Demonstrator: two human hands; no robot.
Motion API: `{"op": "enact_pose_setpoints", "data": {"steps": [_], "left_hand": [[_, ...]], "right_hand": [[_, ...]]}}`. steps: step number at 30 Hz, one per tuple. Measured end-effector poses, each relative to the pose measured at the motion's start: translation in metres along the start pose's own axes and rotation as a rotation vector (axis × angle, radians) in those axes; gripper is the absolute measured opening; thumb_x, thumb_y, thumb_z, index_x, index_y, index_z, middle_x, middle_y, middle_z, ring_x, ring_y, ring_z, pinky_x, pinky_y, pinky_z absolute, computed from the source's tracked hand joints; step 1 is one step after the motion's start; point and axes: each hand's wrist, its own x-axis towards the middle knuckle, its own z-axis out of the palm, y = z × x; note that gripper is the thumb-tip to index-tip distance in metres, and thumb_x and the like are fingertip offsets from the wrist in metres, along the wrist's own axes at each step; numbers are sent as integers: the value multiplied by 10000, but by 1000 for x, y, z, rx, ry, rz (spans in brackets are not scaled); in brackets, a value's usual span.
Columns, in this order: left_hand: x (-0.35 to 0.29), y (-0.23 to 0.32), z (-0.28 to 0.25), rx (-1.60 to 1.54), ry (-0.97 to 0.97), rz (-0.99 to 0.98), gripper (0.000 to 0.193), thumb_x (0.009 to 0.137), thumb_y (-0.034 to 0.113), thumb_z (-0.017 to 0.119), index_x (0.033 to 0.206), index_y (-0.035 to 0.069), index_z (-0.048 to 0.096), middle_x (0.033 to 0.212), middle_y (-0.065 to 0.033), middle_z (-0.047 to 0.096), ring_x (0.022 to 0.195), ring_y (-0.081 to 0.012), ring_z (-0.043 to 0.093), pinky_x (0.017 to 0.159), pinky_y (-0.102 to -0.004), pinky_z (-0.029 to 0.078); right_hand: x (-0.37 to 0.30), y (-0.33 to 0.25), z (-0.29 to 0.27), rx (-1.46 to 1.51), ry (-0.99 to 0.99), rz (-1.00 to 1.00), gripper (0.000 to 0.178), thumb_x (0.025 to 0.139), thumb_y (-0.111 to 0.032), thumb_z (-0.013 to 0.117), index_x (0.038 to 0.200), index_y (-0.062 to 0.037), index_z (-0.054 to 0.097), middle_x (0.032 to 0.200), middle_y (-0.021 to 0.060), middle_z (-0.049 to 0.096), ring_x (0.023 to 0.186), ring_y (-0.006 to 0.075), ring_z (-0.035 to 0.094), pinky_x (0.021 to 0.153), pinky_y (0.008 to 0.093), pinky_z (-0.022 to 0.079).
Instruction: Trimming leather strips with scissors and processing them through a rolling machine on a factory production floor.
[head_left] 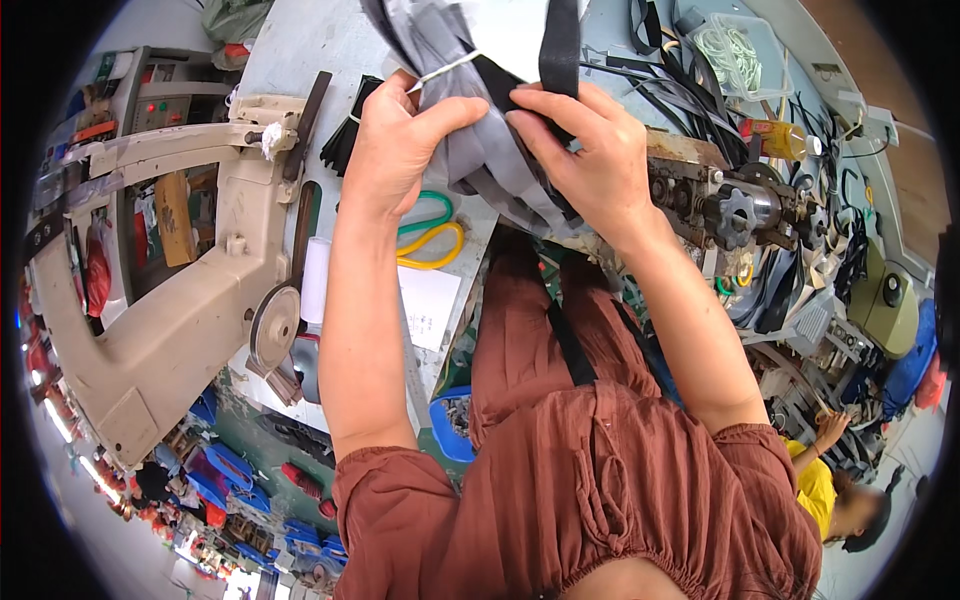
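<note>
My left hand (pixel 408 135) grips a bundle of grey straps (pixel 490 150), its thumb laid across the front. A thin white tie (pixel 450 67) goes round the bundle just above that thumb. On the other side, the fingers of my right hand (pixel 592 150) are closed at the lower part of a black strap (pixel 560 45), beside the grey ones. More black strap shows between the two hands. Below my left hand lie scissors with one green and one yellow handle (pixel 461 245). Another batch of black straps (pixel 345 135) rests behind my left wrist.
A beige sewing machine (pixel 150 350) fills the left. To the right stands a machine with a dark knob (pixel 738 215), near a yellow bottle (pixel 778 138) and a clear box (pixel 775 75) of pale cord. A blue bin (pixel 440 425) sits below; a person in yellow (pixel 815 490) is at lower right.
</note>
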Motion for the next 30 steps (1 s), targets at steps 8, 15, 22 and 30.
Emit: {"op": "enact_pose_setpoints", "data": {"steps": [8, 15, 22, 30], "left_hand": [[-2, 7, 9, -24, -43, -69, 446, 752, 41, 671, 1131, -70, 464, 987, -111, 608, 838, -139, 610, 760, -261, 498], [-3, -1, 11, -56, -38, -59, 400, 722, 61, 708, 1065, -51, 533, 933, -98, 640, 780, -128, 628, 723, -262, 516], [-3, 1, 15, 304, -92, 32, 490, 678, 51, 735, 1097, -73, 514, 1009, -116, 615, 883, -143, 603, 797, -273, 490], [-3, -1, 15, 346, -73, 69, 444, 701, 34, 683, 1102, -72, 523, 977, -106, 624, 844, -140, 600, 794, -281, 491]], "right_hand": [[1, 0, -7, -136, -92, -41, 139, 712, -69, 669, 851, -61, 668, 647, 89, 558, 629, 273, 594, 550, 370, 488], [8, -8, -21, 31, -204, 237, 104, 703, -100, 643, 776, -41, 688, 647, 128, 603, 574, 281, 602, 544, 347, 483], [8, -6, -25, 101, -236, 345, 137, 717, -135, 625, 777, -24, 676, 668, 136, 616, 588, 283, 604, 560, 341, 478], [7, -5, -27, 10, -206, 247, 131, 737, -121, 620, 828, -33, 653, 725, 127, 611, 629, 286, 600, 567, 361, 470]]}}
